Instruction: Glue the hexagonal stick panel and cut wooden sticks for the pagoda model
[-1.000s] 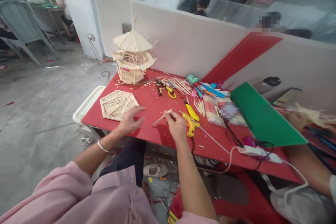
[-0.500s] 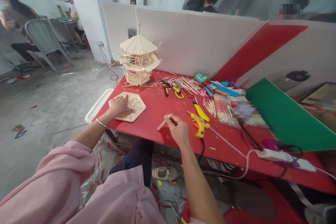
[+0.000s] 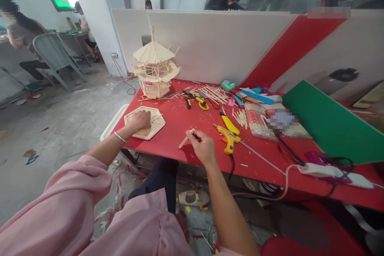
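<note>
My left hand (image 3: 141, 121) is over a flat, many-sided panel of thin wooden sticks (image 3: 154, 131) at the table's left front. Its fingers are curled closed, and a thin wooden stick (image 3: 156, 117) juts out to the right from beside the fingertips, partly hidden by them. Between thumb and fingers, my right hand (image 3: 204, 146) pinches a few short wooden sticks (image 3: 185, 141) just above the red table's front edge. Right of that hand lie a yellow hot glue gun (image 3: 229, 138) and a yellow-handled cutter (image 3: 230, 124).
A stick pagoda model (image 3: 155, 70) stands at the back left of the red table (image 3: 174, 118). Pliers (image 3: 187, 98), yellow-handled scissors (image 3: 203, 105) and loose sticks (image 3: 214, 94) lie behind. Bagged sticks (image 3: 256, 120), a power strip (image 3: 333, 176) and a green board (image 3: 336, 124) are at right.
My left hand has shifted slightly right over the panel, its fingers drawn in, and a stick now shows beside them. My right hand keeps its pinch on the sticks. The camera view has turned slightly.
</note>
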